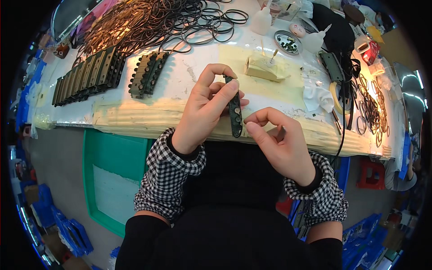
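Note:
My left hand (208,104) pinches the upper end of a narrow dark green part (236,114) between thumb and fingers. The part has a rounded lower end and bronze-coloured round studs along its face, and hangs nearly upright over the table's front edge. Beside its lower end is my right hand (280,143), thumb and forefinger pressed together; whatever they hold is too small to make out. Similar studded parts stand side by side in a long row (90,74) at the left, with a shorter group (147,74) to its right.
Dark thin loops (171,20) lie heaped at the back left. A pale yellow block (265,67) with upright sticks, a round dish of small green pieces (288,42) and a white squeeze bottle (261,20) stand farther back. Below the table is a green tray (88,180).

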{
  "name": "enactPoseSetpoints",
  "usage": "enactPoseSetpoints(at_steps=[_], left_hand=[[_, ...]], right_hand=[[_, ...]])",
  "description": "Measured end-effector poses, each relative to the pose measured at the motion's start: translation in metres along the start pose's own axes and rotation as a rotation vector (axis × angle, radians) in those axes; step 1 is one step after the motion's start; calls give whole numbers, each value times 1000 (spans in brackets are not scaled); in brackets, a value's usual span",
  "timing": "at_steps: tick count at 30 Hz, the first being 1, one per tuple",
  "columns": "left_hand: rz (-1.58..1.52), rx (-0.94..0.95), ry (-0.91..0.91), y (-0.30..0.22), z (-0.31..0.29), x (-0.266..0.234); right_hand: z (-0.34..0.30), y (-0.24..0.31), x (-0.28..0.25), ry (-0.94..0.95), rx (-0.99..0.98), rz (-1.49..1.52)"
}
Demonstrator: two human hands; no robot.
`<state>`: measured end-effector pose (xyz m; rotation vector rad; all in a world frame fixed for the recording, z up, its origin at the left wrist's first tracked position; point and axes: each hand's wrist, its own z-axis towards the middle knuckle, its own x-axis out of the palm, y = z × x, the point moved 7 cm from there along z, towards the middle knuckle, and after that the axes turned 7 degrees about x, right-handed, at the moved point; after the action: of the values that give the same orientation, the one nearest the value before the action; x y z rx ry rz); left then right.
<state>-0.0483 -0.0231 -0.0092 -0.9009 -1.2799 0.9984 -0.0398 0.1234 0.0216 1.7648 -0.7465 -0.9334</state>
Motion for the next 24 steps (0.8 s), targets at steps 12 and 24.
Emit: enactPoseSetpoints(at_steps=[12, 24], left_hand=[[-95, 20, 2, 3, -1, -1], [6, 122, 4, -2, -4, -1]], right_hand=[[12, -16, 16, 274, 122, 199], [2, -22, 25, 299, 182, 192]])
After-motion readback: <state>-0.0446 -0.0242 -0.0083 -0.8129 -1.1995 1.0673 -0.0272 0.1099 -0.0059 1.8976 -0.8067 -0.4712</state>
